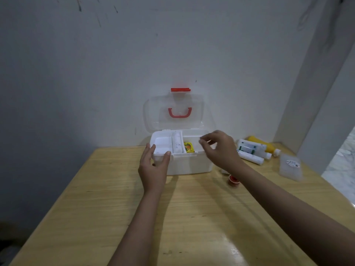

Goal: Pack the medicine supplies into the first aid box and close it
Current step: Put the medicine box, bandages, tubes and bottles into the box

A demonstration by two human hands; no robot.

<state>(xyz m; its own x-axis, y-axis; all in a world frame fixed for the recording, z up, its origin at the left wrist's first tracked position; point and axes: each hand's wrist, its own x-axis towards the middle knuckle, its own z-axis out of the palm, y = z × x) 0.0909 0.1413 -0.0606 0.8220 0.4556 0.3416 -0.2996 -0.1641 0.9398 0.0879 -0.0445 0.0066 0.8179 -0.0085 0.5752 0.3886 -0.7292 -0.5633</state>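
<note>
At the table's far edge, first aid box [181,152] open against the wall, several supplies [251,149] unpacked at its right. Risk — box could slide during loading. Left hand [153,166] grips its front-left corner; right hand [221,148] hovers over the tray [163,144], fingers loosely curled — apparently empty.

- We see a white first aid box [189,164] at centre frame; its clear lid [172,110] carries a red handle [180,113] and red latch [180,90];
- inside, a yellow packet [188,147] with red print;
- at right, a yellow bottle [263,144];
- the table [115,198] is pale yellow wood grain.
</note>
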